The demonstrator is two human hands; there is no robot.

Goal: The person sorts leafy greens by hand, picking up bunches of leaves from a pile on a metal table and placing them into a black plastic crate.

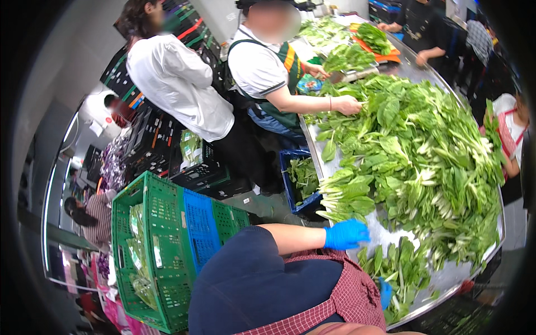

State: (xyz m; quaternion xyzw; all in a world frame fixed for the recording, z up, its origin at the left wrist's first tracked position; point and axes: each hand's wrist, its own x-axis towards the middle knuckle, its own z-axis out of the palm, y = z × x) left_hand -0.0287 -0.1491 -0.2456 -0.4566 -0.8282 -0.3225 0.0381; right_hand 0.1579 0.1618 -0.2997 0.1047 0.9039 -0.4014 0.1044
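Note:
A large heap of leafy greens with pale stalks [418, 146] covers much of a metal table [452, 278]. My left hand [347, 234], in a blue glove, is over the table's near edge, just below an aligned bunch of greens [347, 194]; its fingers look curled and blurred, and whether they grip anything is unclear. My right hand [385, 293], also blue-gloved, is partly hidden by my red checked apron [356, 289]. It lies against a smaller pile of loose greens [404, 268], and its grip cannot be made out.
A co-worker [264, 75] handles greens at the table's left side, close to a person in white [176, 83]. Below them stands a blue-lined bin of leaves [287, 184]. Green crates [167, 251] and a blue crate [201, 226] stand at my side. More people are across the table.

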